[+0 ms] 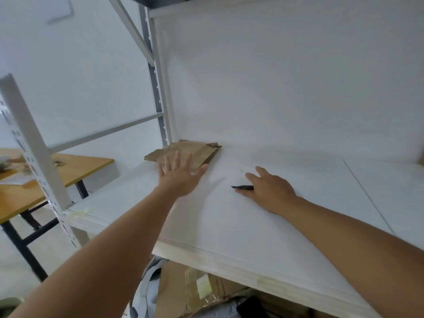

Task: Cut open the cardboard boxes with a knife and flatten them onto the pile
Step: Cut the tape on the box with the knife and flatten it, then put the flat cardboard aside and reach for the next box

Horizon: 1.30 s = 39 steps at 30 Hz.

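A flattened brown cardboard box [183,150] lies in the back left corner of the white shelf [298,214]. My left hand [181,174] reaches over its near edge, palm down, with the fingers spread and straight. To the right, my right hand [268,187] rests low on the shelf surface. It holds a black knife [242,187] between thumb and forefinger. The dark blade tip points left, and the handle is hidden under the hand.
A grey perforated upright [34,145] of the rack stands at the left front. Behind it is a wooden table [80,167] on black legs. Under the shelf lie more brown cardboard pieces [195,292] with tape and a label.
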Each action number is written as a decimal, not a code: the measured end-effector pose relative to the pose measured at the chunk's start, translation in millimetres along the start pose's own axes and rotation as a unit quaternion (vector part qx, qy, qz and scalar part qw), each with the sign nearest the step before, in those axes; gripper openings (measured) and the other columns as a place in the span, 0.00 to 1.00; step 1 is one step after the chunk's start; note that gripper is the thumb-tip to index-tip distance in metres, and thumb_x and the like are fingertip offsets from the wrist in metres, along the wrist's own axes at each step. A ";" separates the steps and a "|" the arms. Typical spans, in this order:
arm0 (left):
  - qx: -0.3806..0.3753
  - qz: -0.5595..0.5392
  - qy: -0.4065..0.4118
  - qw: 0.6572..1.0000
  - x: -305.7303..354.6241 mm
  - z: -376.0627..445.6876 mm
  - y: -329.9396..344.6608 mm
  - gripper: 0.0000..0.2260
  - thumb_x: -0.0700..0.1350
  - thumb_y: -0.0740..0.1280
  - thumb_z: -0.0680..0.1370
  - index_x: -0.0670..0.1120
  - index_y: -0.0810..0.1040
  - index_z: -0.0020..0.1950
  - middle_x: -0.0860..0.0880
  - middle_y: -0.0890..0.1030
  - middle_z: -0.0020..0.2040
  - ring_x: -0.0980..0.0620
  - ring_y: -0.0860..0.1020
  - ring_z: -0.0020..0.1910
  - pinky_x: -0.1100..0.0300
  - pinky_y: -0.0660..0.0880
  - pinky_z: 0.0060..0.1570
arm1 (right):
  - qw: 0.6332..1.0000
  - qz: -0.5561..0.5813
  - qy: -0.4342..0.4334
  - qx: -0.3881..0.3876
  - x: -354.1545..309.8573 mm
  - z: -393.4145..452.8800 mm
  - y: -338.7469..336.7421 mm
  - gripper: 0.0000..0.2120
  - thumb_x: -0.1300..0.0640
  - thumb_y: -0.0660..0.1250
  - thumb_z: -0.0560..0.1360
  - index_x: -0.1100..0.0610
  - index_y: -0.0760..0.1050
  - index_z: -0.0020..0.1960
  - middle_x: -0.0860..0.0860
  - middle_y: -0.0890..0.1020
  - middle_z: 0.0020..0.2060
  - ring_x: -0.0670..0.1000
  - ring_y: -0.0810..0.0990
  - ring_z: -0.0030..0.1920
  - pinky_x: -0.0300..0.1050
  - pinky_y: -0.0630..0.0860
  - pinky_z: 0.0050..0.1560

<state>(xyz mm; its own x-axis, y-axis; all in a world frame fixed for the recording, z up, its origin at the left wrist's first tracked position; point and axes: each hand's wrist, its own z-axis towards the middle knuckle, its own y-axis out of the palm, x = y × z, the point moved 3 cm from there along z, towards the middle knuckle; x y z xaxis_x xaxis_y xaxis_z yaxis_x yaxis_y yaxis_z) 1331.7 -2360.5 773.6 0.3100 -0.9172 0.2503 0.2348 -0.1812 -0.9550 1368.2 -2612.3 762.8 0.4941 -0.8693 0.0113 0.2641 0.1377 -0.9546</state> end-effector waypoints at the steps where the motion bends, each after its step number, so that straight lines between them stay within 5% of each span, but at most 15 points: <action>1: 0.005 0.000 0.004 1.000 2.5 -8.5 -5.6 0.38 0.75 0.44 0.75 0.60 0.41 0.81 0.51 0.37 0.81 0.42 0.35 0.79 0.42 0.33 0.74 | 1.000 -0.014 -0.010 0.025 -2.8 -6.3 -6.9 0.32 0.30 0.50 0.77 0.52 0.69 0.67 0.52 0.70 0.65 0.59 0.79 0.50 0.50 0.78 0.45; 6: 0.046 0.006 0.023 0.999 13.8 -49.7 -41.0 0.36 0.73 0.43 0.77 0.60 0.42 0.81 0.51 0.38 0.81 0.43 0.36 0.79 0.41 0.33 0.74 | 0.993 -0.029 -0.039 0.109 -1.4 -43.3 -45.6 0.27 0.36 0.46 0.80 0.55 0.74 0.57 0.51 0.76 0.57 0.58 0.80 0.44 0.50 0.77 0.39; 11: 0.076 0.013 0.045 0.996 34.6 -97.7 -74.6 0.35 0.72 0.41 0.77 0.59 0.42 0.81 0.51 0.38 0.81 0.43 0.36 0.79 0.41 0.34 0.75 | 0.988 -0.054 -0.039 0.139 18.0 -83.6 -80.3 0.35 0.35 0.35 0.76 0.56 0.73 0.54 0.51 0.77 0.51 0.58 0.78 0.45 0.52 0.75 0.43; 16: 0.098 0.028 0.067 0.993 61.7 -144.4 -98.4 0.35 0.72 0.41 0.77 0.59 0.42 0.81 0.50 0.38 0.81 0.42 0.36 0.79 0.41 0.34 0.75 | 0.981 -0.082 -0.015 0.175 45.9 -123.0 -110.5 0.28 0.40 0.47 0.81 0.55 0.72 0.69 0.54 0.72 0.70 0.59 0.68 0.71 0.60 0.66 0.66; 19: 0.111 0.029 0.088 0.990 77.3 -172.0 -107.4 0.34 0.71 0.41 0.78 0.58 0.42 0.81 0.50 0.38 0.81 0.42 0.36 0.79 0.41 0.34 0.75 | 0.984 -0.111 0.019 0.139 59.1 -146.1 -126.4 0.36 0.35 0.36 0.77 0.51 0.61 0.77 0.53 0.60 0.78 0.56 0.52 0.78 0.64 0.51 0.73; 27: 0.134 0.047 0.129 0.981 113.0 -217.4 -133.0 0.35 0.73 0.40 0.76 0.60 0.40 0.80 0.51 0.37 0.81 0.43 0.34 0.79 0.43 0.31 0.74 | 0.985 -0.108 0.072 0.114 75.7 -188.2 -159.6 0.39 0.32 0.28 0.73 0.45 0.48 0.79 0.48 0.48 0.80 0.54 0.37 0.79 0.63 0.39 0.75; 39: 0.106 0.022 0.227 0.968 218.7 -213.1 -84.3 0.36 0.73 0.38 0.75 0.59 0.40 0.81 0.51 0.37 0.81 0.43 0.35 0.79 0.41 0.33 0.75 | 0.980 -0.064 0.162 0.094 154.9 -237.2 -161.5 0.36 0.30 0.33 0.76 0.43 0.52 0.79 0.48 0.48 0.80 0.53 0.36 0.78 0.64 0.36 0.74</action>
<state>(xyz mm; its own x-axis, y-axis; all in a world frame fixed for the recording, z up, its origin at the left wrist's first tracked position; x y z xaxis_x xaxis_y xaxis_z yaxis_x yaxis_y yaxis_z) 1183.4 -2621.4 874.9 -0.1011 -0.9925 0.0690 0.4288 -0.1060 -0.8972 1205.6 -2881.7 848.2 0.1656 -0.9862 0.0035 0.4708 0.0759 -0.8790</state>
